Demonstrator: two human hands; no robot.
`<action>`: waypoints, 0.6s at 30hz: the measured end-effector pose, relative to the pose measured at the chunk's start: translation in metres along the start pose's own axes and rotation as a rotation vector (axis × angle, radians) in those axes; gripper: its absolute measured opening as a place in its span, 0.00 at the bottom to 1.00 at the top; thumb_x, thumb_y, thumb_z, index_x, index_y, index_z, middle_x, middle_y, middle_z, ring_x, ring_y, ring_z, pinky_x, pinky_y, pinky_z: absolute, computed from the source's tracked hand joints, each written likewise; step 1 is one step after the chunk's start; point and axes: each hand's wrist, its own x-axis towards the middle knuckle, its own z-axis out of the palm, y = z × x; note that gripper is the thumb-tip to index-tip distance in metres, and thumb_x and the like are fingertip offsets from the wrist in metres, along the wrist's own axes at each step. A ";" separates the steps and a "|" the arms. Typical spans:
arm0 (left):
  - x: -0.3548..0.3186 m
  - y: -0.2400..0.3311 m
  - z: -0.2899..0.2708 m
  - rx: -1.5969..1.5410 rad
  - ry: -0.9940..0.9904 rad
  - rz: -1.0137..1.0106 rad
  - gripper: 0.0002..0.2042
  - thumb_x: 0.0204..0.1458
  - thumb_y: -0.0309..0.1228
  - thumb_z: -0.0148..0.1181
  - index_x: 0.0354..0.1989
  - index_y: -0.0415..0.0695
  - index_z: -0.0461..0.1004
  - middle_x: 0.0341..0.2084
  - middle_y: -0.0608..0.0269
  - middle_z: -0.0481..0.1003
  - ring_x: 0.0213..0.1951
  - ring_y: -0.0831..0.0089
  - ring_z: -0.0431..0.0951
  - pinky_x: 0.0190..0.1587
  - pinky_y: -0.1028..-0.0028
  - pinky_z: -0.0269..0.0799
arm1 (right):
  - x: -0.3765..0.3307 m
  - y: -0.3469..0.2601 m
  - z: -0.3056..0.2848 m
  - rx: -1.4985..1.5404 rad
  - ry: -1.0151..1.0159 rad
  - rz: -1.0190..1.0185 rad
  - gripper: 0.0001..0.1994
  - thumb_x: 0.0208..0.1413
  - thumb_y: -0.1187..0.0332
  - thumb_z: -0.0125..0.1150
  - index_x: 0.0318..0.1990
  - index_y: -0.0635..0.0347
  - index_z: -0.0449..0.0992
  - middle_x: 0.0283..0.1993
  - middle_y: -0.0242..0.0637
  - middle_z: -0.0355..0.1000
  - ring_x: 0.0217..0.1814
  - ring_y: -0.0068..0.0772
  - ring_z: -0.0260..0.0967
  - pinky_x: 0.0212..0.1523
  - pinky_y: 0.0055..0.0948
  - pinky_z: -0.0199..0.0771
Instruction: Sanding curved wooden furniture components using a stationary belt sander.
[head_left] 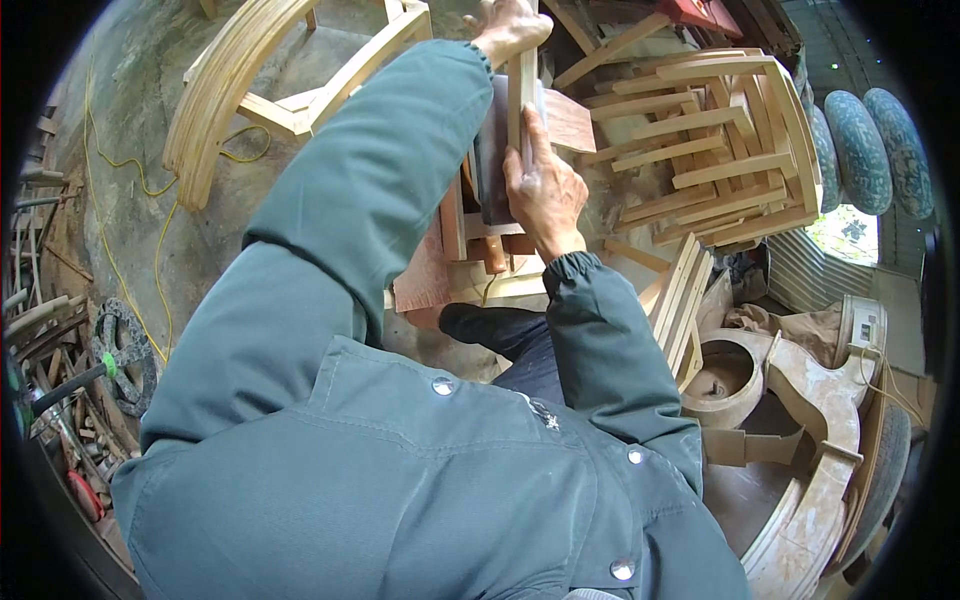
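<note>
Wooden slat (520,95), gripped by both hands (545,190)

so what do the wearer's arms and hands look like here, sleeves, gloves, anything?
Both arms are in a padded teal-green jacket with ribbed knit cuffs and silver snap buttons down the front. The left hand and right hand are bare: no gloves, rings or watch visible.

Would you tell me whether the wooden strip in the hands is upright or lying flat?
Upright: the wooden strip stands on end, left hand gripping its top, right hand pressing its lower part.
</note>
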 end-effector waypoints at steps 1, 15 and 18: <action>-0.018 -0.004 0.010 0.066 0.149 0.095 0.37 0.49 0.40 0.59 0.66 0.32 0.60 0.66 0.32 0.65 0.71 0.38 0.59 0.74 0.40 0.44 | -0.008 0.003 0.003 -0.019 0.020 -0.024 0.34 0.64 0.54 0.58 0.77 0.33 0.57 0.41 0.56 0.81 0.39 0.61 0.81 0.42 0.54 0.80; -0.091 -0.028 0.026 0.523 0.445 0.280 0.49 0.52 0.42 0.60 0.78 0.34 0.41 0.70 0.32 0.59 0.76 0.41 0.51 0.76 0.38 0.38 | -0.181 0.023 -0.053 -0.035 -0.147 -0.097 0.36 0.59 0.62 0.65 0.76 0.42 0.62 0.29 0.49 0.77 0.28 0.54 0.77 0.32 0.50 0.75; -0.125 -0.029 0.025 0.625 0.250 0.241 0.48 0.60 0.43 0.51 0.78 0.30 0.31 0.76 0.32 0.46 0.79 0.38 0.34 0.75 0.34 0.19 | -0.235 0.023 -0.073 -0.054 -0.148 -0.112 0.38 0.56 0.64 0.69 0.76 0.46 0.63 0.23 0.42 0.72 0.25 0.48 0.71 0.30 0.46 0.67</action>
